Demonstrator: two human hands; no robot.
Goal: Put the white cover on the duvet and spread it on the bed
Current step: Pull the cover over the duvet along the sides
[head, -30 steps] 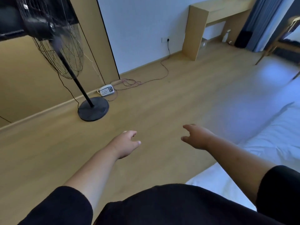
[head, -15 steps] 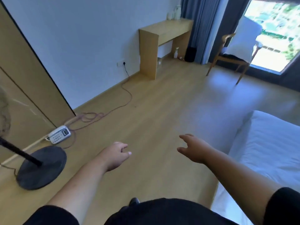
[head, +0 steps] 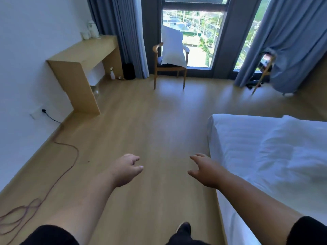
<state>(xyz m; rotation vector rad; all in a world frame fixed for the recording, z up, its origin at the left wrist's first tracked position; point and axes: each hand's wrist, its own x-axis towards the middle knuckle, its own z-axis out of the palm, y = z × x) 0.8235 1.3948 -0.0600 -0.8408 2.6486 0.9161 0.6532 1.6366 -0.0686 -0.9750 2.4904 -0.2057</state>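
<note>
A white bed [head: 235, 138] fills the right side, with a rumpled white heap of bedding [head: 290, 152] lying on it; whether it is the duvet or the cover I cannot tell. My left hand [head: 126, 167] and my right hand [head: 203, 169] are stretched out over the wooden floor, left of the bed's edge. Both hold nothing, their fingers loosely curled. The right hand is close to the bed's side and not touching it.
A wooden chair [head: 169, 69] with a white pillow [head: 172, 46] leaning on it stands at the window. A wooden desk [head: 83, 61] runs along the left wall. A cable [head: 58, 172] trails over the floor at left. Grey curtains [head: 290, 41] hang at the right.
The view has swung right: the fan stand and the phone on the floor have left the frame, while the window, chair and more of the bed have come in. Both hands stay empty.
</note>
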